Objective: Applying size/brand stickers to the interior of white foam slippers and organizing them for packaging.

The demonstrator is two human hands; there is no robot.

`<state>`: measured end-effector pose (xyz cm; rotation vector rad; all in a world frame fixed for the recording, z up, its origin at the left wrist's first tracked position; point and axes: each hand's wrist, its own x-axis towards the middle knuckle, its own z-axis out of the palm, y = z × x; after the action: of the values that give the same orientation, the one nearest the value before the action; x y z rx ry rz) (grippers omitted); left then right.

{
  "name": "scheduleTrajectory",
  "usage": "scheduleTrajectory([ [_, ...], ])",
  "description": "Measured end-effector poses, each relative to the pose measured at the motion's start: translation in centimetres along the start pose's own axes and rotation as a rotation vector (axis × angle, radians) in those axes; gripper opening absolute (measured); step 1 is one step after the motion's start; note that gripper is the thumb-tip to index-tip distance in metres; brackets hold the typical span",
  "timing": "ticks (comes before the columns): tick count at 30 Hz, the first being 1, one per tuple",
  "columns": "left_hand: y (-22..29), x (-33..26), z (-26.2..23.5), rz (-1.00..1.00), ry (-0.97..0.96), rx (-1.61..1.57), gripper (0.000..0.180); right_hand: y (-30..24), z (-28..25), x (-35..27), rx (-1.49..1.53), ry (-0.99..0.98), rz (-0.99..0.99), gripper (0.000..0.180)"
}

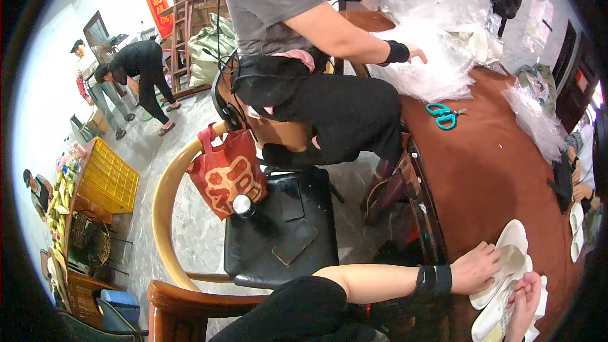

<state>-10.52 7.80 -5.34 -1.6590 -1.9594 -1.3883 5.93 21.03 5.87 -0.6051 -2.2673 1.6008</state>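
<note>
A long brown-topped wooden table (500,171) curves down the right side of the view, with a co-worker in a grey shirt and black trousers (297,38) seated at its far end, both hands on a heap of clear plastic bags (437,31). Beside that person stands an empty chair with a curved wooden back and black cushioned seat (278,228), a red cloth bag (228,174) hanging from its rail. A yellow plastic crate (107,180) sits on the floor at far left. On the table, near the plastic heap, lie teal-handled scissors (443,115).

At the table's near edge, the wearer's left hand (478,268), a black wrist strap behind it, rests flat on a stack of white shoe insoles (506,266), fingers spread slightly apart and laid over the top insole. The right hand (525,301) comes in from the lower edge just beside it, fingers curled together against the lower end of the same stack; whether they pinch an insole cannot be told. The insoles lie on the brown tabletop, touching both hands.
</note>
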Motion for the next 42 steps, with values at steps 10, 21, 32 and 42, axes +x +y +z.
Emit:
scheduleTrajectory([
  [10,-0.2,0.0,1.0,-0.021,0.054,0.021,0.021,2.1,1.6,1.9,-0.064,0.103,-0.115,0.035],
  [21,0.0,0.7,-1.6,0.017,-0.044,0.068,0.012,1.5,2.5,2.8,-0.194,0.180,0.040,0.034],
  [32,0.0,0.5,-2.9,0.093,0.037,-0.010,0.022,2.0,4.5,3.5,-0.130,0.056,-0.198,0.036],
  [42,0.4,0.7,-2.8,0.050,-0.009,-0.005,0.020,2.5,4.8,2.9,-0.374,0.081,-0.223,0.028],
])
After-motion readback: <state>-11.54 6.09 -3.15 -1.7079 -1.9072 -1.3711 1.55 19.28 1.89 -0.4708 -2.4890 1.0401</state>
